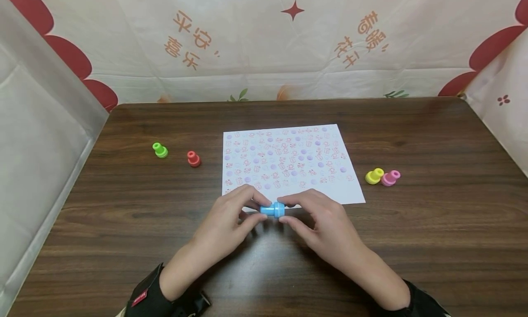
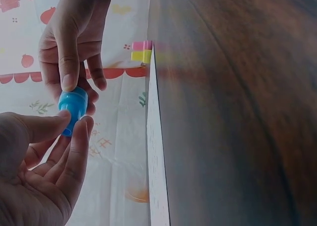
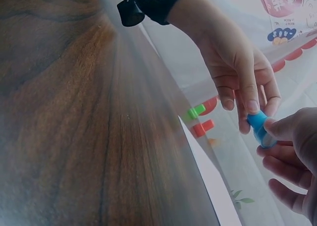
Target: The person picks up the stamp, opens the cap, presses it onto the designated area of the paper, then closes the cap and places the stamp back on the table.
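Between left fingers [image 1: 259,197] and right fingers [image 1: 295,199] | blue stamp [image 1: 272,210] | sideways, pinched

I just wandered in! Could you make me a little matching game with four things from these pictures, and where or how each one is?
Things:
1. Blue piece
2. Green piece
3. Pink piece
4. Paper sheet

Where or how:
A. Left of the red piece
B. Bears small red and purple marks
C. Pinched between the left hand and right hand
D. Just right of the yellow piece

Pairs: 1-C, 2-A, 3-D, 4-B

Blue stamp [image 1: 272,210] in plastic (glossy).
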{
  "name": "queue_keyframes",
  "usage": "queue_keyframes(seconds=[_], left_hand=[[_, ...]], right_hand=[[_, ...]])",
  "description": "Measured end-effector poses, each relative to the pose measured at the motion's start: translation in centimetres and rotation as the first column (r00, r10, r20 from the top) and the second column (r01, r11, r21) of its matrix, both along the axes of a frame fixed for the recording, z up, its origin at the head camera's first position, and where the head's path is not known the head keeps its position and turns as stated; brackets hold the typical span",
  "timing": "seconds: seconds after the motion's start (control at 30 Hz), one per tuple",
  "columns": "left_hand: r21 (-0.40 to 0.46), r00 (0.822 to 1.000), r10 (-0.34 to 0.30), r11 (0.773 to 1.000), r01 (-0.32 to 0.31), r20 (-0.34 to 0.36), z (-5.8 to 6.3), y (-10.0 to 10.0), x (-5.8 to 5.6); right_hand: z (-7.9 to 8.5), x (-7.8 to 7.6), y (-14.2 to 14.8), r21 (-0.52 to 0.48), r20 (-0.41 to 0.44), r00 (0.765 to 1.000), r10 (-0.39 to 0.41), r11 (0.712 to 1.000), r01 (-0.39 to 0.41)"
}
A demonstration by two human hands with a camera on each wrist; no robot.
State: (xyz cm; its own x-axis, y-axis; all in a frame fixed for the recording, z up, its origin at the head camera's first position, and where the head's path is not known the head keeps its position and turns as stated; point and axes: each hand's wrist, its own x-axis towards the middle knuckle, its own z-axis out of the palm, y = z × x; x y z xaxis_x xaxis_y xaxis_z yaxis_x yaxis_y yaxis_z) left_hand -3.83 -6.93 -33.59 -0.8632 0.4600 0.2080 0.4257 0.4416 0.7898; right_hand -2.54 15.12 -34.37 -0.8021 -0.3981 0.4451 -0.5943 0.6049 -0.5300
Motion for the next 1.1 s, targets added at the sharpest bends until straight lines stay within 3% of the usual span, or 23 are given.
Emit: queue_keyframes(seconds=[0.27, 0.4, 0.53, 0.67, 0.83, 1.1], left_hand=[[-0.041, 0.999, -0.005, 0.999, 0.003, -0.053, -0.2, 0.0, 0.0], [-0.098, 0.989, 0.107, 0.988, -0.117, -0.098, -0.1, -1.4, -0.4], [-0.050, 0.973, 0.230, 0.972, -0.231, -0.026, 0.4, -3.4, -0.8], [0.011, 0.974, 0.219, 0.975, -0.220, 0.056, 0.9, -4.2, -1.0], [0.061, 0.960, 0.241, 0.966, -0.252, 0.145, 1.1, -4.4, -0.9], [0.055, 0.956, 0.246, 0.965, -0.258, 0.160, 1.2, -4.6, -1.1]], right_hand=[[-0.1, -0.1, 0.1, -0.007, 0.004, 1.000, -0.008, 1.000, 0.008], [0.2, -0.5, 1.4, -0.012, -0.001, 0.993, -0.115, 0.993, 0.115], [0.7, -0.6, 3.2, -0.024, 0.051, 0.968, -0.246, 0.969, 0.248], [0.6, -0.5, 3.5, 0.019, 0.066, 0.972, -0.226, 0.974, 0.225], [0.2, -0.4, 3.3, 0.027, 0.032, 0.978, -0.208, 0.978, 0.207], [0.3, -0.4, 3.2, 0.048, 0.042, 0.980, -0.196, 0.980, 0.194]])
